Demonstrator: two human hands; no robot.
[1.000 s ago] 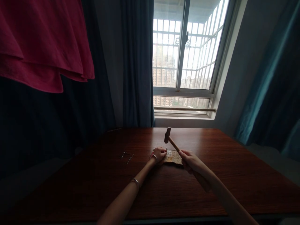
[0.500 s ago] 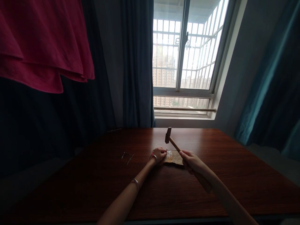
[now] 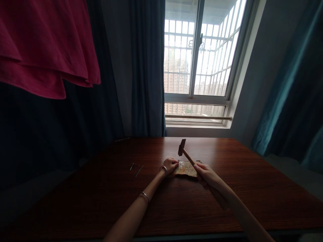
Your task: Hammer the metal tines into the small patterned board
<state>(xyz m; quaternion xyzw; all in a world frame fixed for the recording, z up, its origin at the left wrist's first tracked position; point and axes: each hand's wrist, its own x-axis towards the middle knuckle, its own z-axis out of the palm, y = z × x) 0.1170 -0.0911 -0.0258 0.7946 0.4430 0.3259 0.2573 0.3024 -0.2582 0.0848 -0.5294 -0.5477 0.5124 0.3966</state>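
The table [image 3: 101, 201] is dark wood and carries a small speckled board [image 3: 186, 169] at centre. The hammer [image 3: 185, 153] is tilted above the board's far edge. The right hand [image 3: 205, 172] is closed round its handle. The left hand [image 3: 170, 165] is pinched at the board's left edge; what it pinches is too small to tell. Judgement: keep those fingers low, clear of the head's path. Thin metal pieces [image 3: 136, 167] lie well left.

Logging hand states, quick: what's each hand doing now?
Left hand: curled at the left edge of the speckled board; whether it pinches anything cannot be told.
Right hand: closed on the handle of the hammer.
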